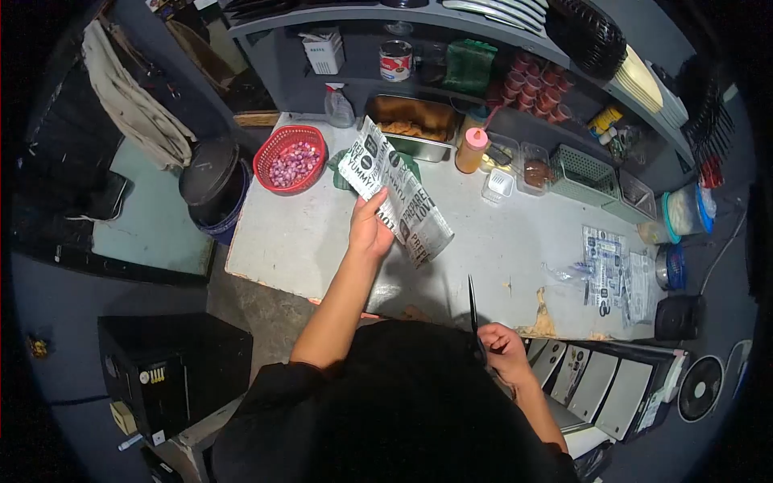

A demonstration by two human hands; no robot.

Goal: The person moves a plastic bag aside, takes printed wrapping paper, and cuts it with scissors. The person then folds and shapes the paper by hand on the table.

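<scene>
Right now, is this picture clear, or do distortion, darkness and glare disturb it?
In the head view, the shelf bows and the corners fall black; same view: the large print on the paper is readable; same view: the shirt is too dark for detail; same view: the tray shines mildly at its front.

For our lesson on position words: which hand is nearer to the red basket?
Left. The left hand, holding printed paper, is to the right of the red basket; the right hand, with a dark pointed tool, is farther away, by the near edge of the table.
</scene>
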